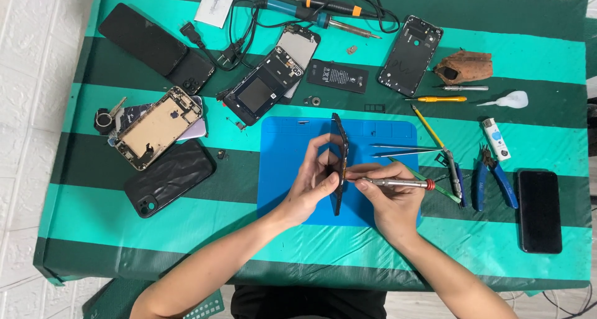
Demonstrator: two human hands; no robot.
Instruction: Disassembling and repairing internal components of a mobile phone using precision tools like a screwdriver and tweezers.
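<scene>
My left hand [313,183] holds a phone body [339,146] on edge, upright above the blue work mat [283,151]. In my right hand [392,198] is a slim metal screwdriver [393,183] with a red ring, gripped near its front. Its tip touches the side of the phone body at about mid-height. Both forearms come in from the bottom edge of the view.
A green striped cloth [93,201] covers the table. On the left lie an opened phone chassis [158,127], black cases and a dark phone. At the back are soldering irons [314,8], a battery [337,76] and a back cover [410,55]. Tweezers [404,149], blue pliers [494,177] and a black phone [539,211] lie on the right.
</scene>
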